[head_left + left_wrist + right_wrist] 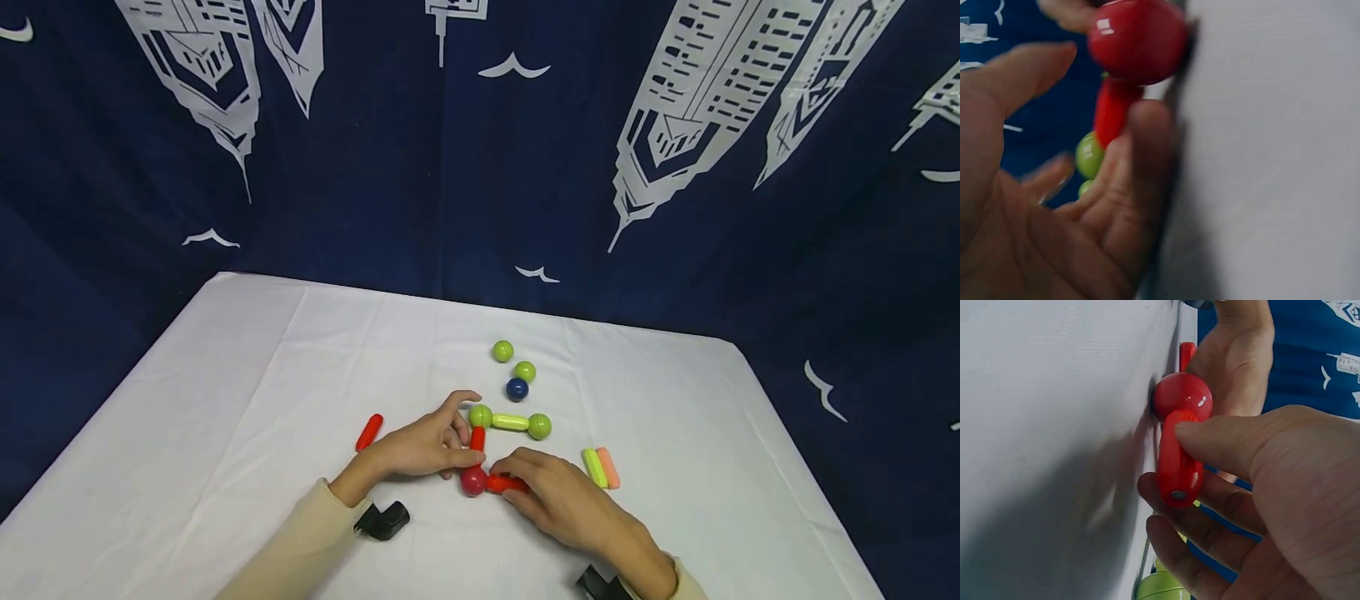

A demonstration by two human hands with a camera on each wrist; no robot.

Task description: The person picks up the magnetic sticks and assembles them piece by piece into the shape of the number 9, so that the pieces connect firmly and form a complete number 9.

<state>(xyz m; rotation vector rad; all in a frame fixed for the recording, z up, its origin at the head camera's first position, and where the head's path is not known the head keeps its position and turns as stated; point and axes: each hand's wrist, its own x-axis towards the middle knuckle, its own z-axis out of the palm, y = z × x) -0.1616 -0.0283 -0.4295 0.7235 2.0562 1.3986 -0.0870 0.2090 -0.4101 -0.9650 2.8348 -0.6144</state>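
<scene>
1. Red ball [473,481] sits near the middle of the white tabletop [225,433], between the two hands.
2. From its far side a long red bar [477,442] runs to the left green ball [481,414].
3. At the far side of the hands, a yellow-green bar [510,422] joins that ball to the right green ball [539,427].
4. The right hand [573,504] pinches a short red bar [501,482] between thumb and fingers; its left end meets the Red ball.
5. The left hand [423,443] has its fingers spread and loosely bent beside the long red bar, thumb apart from them; I cannot tell whether they touch it.
6. Farther off lie a blue ball [517,389] and two loose green balls [502,351].
7. A loose red bar [370,432] lies left, just beyond the left wrist.
8. To the right, a lime bar [595,468] and an orange bar [609,467] lie side by side.
</scene>
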